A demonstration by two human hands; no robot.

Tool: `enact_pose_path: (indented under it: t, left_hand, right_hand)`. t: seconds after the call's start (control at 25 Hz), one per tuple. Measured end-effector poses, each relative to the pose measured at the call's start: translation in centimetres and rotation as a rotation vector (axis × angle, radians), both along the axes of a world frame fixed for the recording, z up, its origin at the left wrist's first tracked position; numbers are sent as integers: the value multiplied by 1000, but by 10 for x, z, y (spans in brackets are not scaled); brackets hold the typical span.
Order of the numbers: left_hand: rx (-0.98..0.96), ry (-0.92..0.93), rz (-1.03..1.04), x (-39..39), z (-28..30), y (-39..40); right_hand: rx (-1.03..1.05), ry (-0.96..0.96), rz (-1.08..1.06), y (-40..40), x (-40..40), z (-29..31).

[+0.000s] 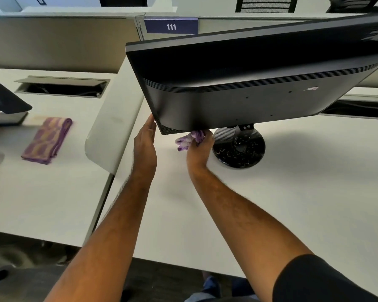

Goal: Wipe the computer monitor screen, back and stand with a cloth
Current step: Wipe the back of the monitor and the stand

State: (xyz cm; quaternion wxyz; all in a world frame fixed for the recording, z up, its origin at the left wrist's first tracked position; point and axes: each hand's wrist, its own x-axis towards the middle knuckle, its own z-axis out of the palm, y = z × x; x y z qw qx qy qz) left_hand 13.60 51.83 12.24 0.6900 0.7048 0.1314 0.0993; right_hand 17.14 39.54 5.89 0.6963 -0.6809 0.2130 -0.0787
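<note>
The monitor (249, 83) shows its back, long edge running left to right. The left hand (145, 140) lies flat against its near-left corner. The right hand (200, 147), nearer the stand (239, 147), holds a bunched cloth (189, 139) under the bottom edge.

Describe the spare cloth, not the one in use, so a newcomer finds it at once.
Start at the black monitor; look left past the curved divider to the neighbouring desk. The folded cloth lies flat there, purple and yellow, untouched, unlike the crumpled cloth in the right hand.

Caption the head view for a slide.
Left hand steadies the monitor corner while the right hand wipes its lower back edge with a purple cloth.
</note>
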Motion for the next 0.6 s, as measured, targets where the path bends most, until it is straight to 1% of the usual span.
enact_pose_path:
  t: [0.08,0.2,0.32,0.4,0.44,0.48,0.52,0.6]
  left_hand:
    - [17,-1,1,0,-1,-2]
    - [52,4,1,0,0,-4]
    - [88,32,7,-2,2,-10]
    - [87,52,17,-3,3,-9]
    - [89,55,14,-3,3,-5]
    - [92,49,2,-2,3,-2]
    - [89,37,-16,-2,2,2]
    - [74,9,-40,0,2,6]
  right_hand:
    - [-92,26,64,12,-10,13]
    - [-137,18,197,24,-19,20]
    - [-156,46,501,33,-24,29]
    - [-247,33,682,33,-25,33]
    - [-284,40,730,29,-26,34]
    - [-287,59,733,21,-27,31]
    - [-266,75,687,11,-30,28]
    - [-143,53,503,-15,-36,16]
